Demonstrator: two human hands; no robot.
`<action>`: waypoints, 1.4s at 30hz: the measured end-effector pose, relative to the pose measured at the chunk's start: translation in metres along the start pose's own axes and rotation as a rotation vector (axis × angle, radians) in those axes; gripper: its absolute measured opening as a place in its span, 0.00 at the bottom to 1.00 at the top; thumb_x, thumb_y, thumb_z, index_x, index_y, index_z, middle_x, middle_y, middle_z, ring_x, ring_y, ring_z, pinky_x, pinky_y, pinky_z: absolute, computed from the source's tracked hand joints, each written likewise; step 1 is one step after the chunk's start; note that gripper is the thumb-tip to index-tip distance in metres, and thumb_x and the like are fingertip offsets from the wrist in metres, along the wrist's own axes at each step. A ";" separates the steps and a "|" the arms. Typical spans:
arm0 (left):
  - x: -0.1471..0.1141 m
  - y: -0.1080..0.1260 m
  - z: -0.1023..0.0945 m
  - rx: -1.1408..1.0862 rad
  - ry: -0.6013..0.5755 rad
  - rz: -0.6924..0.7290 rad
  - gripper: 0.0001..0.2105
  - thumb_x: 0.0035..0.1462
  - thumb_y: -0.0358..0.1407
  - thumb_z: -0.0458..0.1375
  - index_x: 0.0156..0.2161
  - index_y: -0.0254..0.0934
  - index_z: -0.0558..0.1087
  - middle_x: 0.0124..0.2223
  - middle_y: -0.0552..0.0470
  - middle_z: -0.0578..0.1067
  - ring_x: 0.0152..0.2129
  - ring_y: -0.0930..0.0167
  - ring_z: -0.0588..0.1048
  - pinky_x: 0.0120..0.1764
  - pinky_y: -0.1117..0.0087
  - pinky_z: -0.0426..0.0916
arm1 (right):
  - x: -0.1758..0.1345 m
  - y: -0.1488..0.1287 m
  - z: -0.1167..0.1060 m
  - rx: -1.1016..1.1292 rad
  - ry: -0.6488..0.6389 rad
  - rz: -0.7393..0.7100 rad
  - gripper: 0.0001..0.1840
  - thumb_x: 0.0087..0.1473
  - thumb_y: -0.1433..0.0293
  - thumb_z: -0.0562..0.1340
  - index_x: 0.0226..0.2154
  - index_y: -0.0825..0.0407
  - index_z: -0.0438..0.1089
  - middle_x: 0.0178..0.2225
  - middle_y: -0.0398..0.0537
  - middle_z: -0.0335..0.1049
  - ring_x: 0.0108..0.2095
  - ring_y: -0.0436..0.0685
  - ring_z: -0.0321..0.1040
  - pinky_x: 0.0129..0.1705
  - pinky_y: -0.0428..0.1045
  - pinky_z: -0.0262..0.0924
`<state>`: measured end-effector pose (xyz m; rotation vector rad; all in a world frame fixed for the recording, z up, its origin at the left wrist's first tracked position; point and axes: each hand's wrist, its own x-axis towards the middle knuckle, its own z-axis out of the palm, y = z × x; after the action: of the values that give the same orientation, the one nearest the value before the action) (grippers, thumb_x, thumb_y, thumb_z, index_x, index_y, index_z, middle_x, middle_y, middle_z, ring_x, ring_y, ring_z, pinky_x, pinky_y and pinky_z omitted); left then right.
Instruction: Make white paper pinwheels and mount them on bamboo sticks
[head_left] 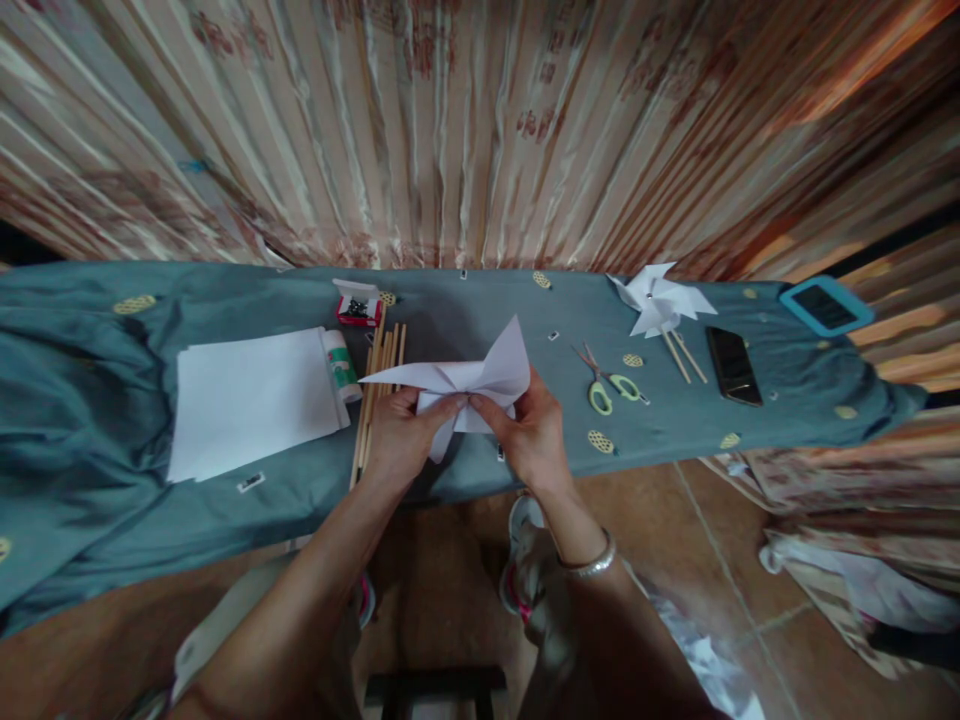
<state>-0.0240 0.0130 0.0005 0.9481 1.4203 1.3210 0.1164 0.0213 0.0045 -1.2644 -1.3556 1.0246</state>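
Observation:
A white paper pinwheel [480, 378] with folded blades is held above the table's near edge, between both hands. My left hand [401, 430] pinches its left side, thumb pressed close to the centre. From the other side my right hand [534, 430] grips it, its thumb meeting the left one at the middle. The fingers behind the paper are hidden. Just left of the pinwheel lie several thin wooden sticks [384, 352], partly covered by my left hand. Scissors with green handles [604, 382] rest open on the cloth to the right.
On the left lie a stack of white paper [255, 400] and a glue stick [342, 366]. An open red box [358, 306] of small dark items stands behind. Finished-looking pinwheels [658, 298], a black phone [733, 366] and a blue-framed tablet [826, 306] are right. A pleated curtain [450, 130] hangs behind.

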 end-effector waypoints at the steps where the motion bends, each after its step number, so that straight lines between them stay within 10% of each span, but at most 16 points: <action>1: 0.000 0.000 0.000 0.010 -0.006 0.009 0.10 0.40 0.38 0.67 0.29 0.35 0.79 0.27 0.53 0.79 0.27 0.67 0.76 0.33 0.68 0.70 | 0.000 0.000 0.000 -0.001 0.000 0.002 0.25 0.46 0.65 0.68 0.49 0.49 0.68 0.43 0.49 0.76 0.41 0.59 0.73 0.44 0.53 0.68; 42: 0.002 0.002 -0.005 0.022 -0.052 0.041 0.09 0.39 0.36 0.66 0.29 0.35 0.77 0.30 0.52 0.79 0.30 0.66 0.76 0.35 0.67 0.69 | 0.001 -0.002 0.002 -0.042 -0.017 0.015 0.20 0.46 0.65 0.68 0.43 0.53 0.72 0.39 0.51 0.77 0.39 0.60 0.73 0.45 0.54 0.67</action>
<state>-0.0298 0.0142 0.0026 1.0240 1.3851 1.3032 0.1146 0.0219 0.0061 -1.3018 -1.3891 1.0243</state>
